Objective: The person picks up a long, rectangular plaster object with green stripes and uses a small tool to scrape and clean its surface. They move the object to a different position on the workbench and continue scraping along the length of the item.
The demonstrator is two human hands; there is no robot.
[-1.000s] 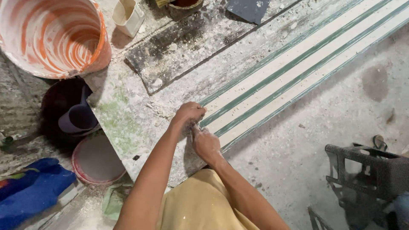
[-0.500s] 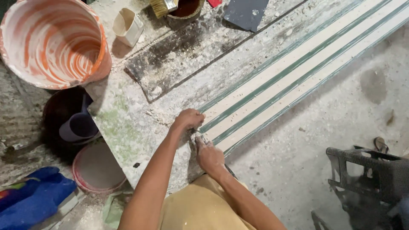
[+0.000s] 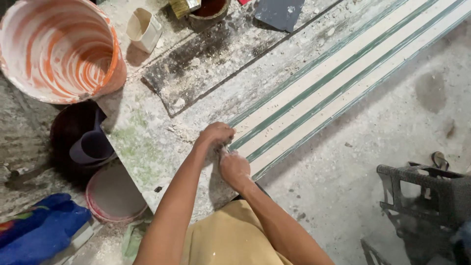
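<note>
My left hand (image 3: 216,135) is a closed fist resting on the near end of the long white moulding strips with green grooves (image 3: 343,78). These strips run diagonally across the dusty workbench (image 3: 147,142). My right hand (image 3: 234,167) lies just below it with curled fingers, on the strip end by the bench's front edge. The two hands almost touch. Whatever small thing sits between them is hidden by the fingers.
A large orange-and-white smeared bucket (image 3: 59,49) stands at the back left, with a cream cup (image 3: 143,29), a brush in a pot (image 3: 206,7) and a dark sheet (image 3: 279,12) behind. Below the bench are a dark tub (image 3: 81,142), a pinkish lid (image 3: 115,196) and blue cloth (image 3: 39,230). A dark frame (image 3: 431,196) stands on the floor to the right.
Both hands stay at the near end of the strips, and the right hand shifts slightly back and forth. The view has tilted a little.
</note>
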